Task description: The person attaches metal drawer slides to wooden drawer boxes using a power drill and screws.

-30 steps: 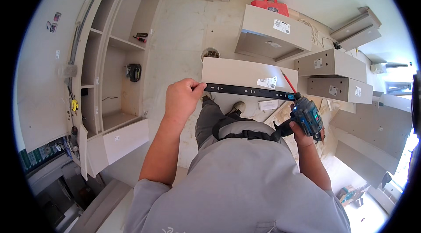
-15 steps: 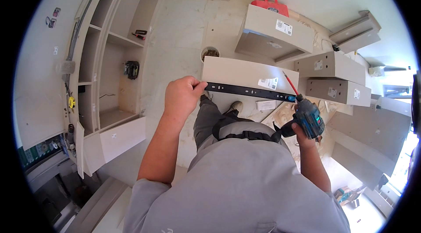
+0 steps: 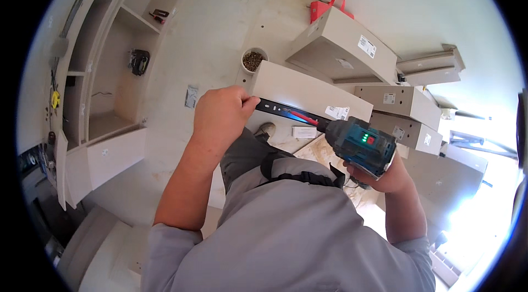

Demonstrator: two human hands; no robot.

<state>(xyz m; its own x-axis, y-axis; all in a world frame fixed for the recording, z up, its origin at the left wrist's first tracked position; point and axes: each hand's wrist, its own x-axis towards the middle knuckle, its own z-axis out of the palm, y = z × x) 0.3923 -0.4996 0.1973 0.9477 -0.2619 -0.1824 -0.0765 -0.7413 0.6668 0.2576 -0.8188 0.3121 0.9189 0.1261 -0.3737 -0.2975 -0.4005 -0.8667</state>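
My left hand point(image 3: 220, 119) pinches the left end of a black slotted rail point(image 3: 270, 106) lying along the near edge of a long beige panel piece point(image 3: 305, 86), which has a white label at its right. In my right hand point(image 3: 385, 174) is a teal-and-black cordless driver point(image 3: 357, 143) with green indicator lights. Its long red bit point(image 3: 302, 117) points left onto the rail, near a slot, where a bluish light shines. Part of the rail is hidden behind the bit and driver.
An open beige cabinet point(image 3: 118, 61) on the left holds tools. A bucket point(image 3: 253, 61) of small metal pieces is beyond my work. Beige carcasses point(image 3: 344, 36) and stacked boxes point(image 3: 401, 99) stand at right, near a red bag point(image 3: 316, 11). My foot point(image 3: 264, 132) is below the rail.
The driver in my right hand has moved left and swung round, bringing its bit down from over the panel onto the rail. My left hand still grips the rail's end. The view has shifted.
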